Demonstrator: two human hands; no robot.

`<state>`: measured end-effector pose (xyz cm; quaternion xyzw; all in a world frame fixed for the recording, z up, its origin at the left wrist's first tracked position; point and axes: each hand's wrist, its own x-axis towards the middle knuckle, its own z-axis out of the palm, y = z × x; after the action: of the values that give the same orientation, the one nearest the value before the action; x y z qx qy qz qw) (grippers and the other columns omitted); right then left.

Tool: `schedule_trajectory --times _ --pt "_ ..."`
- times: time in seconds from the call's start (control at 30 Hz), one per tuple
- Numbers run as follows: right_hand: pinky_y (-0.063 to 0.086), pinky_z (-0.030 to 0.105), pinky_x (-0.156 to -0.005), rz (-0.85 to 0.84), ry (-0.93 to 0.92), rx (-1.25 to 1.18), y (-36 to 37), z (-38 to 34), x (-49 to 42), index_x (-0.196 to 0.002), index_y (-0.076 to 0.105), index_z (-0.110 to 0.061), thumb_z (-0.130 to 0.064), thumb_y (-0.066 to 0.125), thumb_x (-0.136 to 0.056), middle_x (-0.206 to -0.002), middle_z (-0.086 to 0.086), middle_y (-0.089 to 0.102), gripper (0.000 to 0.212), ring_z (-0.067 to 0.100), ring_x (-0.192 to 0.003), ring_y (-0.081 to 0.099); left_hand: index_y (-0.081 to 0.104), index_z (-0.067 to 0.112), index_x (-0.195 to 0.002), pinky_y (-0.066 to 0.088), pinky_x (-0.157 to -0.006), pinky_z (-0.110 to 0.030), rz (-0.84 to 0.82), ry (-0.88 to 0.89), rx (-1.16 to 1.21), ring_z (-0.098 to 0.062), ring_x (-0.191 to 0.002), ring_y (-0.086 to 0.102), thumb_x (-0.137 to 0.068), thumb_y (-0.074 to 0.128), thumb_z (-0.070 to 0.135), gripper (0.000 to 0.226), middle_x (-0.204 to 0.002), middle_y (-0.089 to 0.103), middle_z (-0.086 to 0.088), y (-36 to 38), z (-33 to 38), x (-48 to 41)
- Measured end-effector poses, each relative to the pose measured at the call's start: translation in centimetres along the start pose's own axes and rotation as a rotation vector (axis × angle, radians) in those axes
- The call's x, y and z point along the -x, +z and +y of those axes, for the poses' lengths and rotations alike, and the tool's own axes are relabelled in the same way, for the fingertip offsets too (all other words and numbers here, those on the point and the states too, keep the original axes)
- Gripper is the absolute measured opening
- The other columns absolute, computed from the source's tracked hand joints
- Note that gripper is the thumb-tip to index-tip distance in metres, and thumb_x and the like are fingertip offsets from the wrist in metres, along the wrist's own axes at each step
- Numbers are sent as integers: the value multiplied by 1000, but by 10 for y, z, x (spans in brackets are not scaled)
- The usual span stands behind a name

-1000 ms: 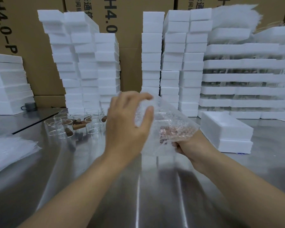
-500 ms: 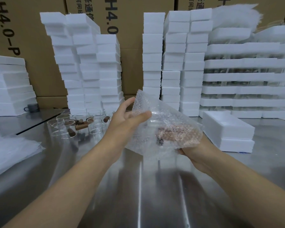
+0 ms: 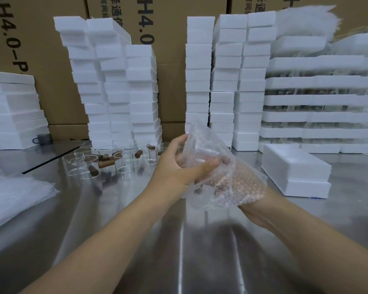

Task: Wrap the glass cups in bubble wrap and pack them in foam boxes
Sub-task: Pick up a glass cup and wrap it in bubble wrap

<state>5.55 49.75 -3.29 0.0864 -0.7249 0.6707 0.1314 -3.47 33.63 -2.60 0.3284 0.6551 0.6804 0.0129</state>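
Note:
A bubble-wrap bundle [image 3: 227, 177] hangs over the steel table at the centre, with a glass cup and its brown handle faintly visible inside. My left hand [image 3: 179, 166] grips the bundle's left side, thumb across the front. My right hand [image 3: 255, 206] holds the bundle from beneath and is mostly hidden by it. Several bare glass cups [image 3: 115, 160] with brown wooden handles stand on the table behind and to the left. A white foam box [image 3: 295, 168] sits to the right of the bundle, its top open.
Tall stacks of white foam boxes [image 3: 119, 92] line the back against cardboard cartons. More foam stacks [image 3: 13, 111] stand far left, and foam trays [image 3: 319, 98] far right. A pile of bubble-wrap sheets [image 3: 11, 194] lies at the left table edge.
My left hand has come down from above the wrap and closed round the bundle's left side. The wrap is folded tighter about the cup.

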Motion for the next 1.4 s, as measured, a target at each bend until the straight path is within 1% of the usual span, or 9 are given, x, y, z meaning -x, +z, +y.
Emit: schedule_trajectory --times 0.13,0.33,0.47,0.6,0.83,0.97,1.17,1.27,1.4 --pt "56 19 -75 123 35 105 -1 7 -3 -117 71 -18 -6 54 -107 -98 -5 78 24 8 -93 73 57 40 -140 65 -84 -27 12 44 -47 -9 -108 77 -70 101 40 83 -122 78 12 8 -4 4" --pt "50 22 -83 194 141 74 -8 15 -3 -92 68 -15 10 60 -98 -82 -10 74 26 3 -86 67 73 41 -122 53 -110 -56 -77 -80 39 -20 -122 73 -84 79 46 39 -128 77 7 5 3 2" --pt "56 17 -81 220 144 101 -8 13 -1 -97 68 -9 12 60 -98 -87 -8 76 22 1 -89 71 69 34 -136 53 -111 -53 -66 -109 45 -19 -126 71 -80 78 49 58 -134 75 6 4 3 1" --pt "49 48 -113 157 96 129 -7 1 -2 -125 68 -5 1 58 -103 -127 18 71 24 32 -126 64 57 26 -152 45 -120 -56 -18 -117 53 -26 -142 58 -61 82 71 105 -151 62 -2 3 3 1" --pt "52 38 -109 189 103 134 -5 2 -1 -114 72 -15 -4 61 -102 -113 -2 78 20 15 -113 69 57 24 -153 43 -120 -56 -20 -158 123 -28 -142 58 -59 86 74 110 -153 62 0 1 7 -1" --pt "44 49 -116 248 145 120 -11 10 -2 -127 66 -6 0 63 -101 -131 15 68 28 31 -128 60 57 21 -153 43 -120 -58 -29 -174 157 -29 -142 58 -57 88 79 116 -154 61 -3 0 6 0" --pt "52 13 -74 213 125 104 -11 9 1 -91 64 -16 9 67 -95 -82 -10 73 26 3 -89 68 59 18 -152 42 -122 -54 -12 -170 152 -22 -141 60 -59 87 79 115 -152 63 0 1 6 -1" --pt "44 2 -55 181 74 99 -8 6 3 -82 61 -19 -11 68 -66 -59 -23 68 19 -17 -59 60 69 22 -141 46 -120 -49 -19 -167 139 -15 -128 69 -66 86 73 93 -136 74 7 1 6 0" --pt "47 3 -60 184 42 124 -7 7 0 -87 67 -25 0 76 -90 -84 -14 71 26 -13 -74 65 74 24 -133 47 -118 -50 34 -211 163 -17 -124 72 -68 88 70 81 -131 77 5 0 4 -1"
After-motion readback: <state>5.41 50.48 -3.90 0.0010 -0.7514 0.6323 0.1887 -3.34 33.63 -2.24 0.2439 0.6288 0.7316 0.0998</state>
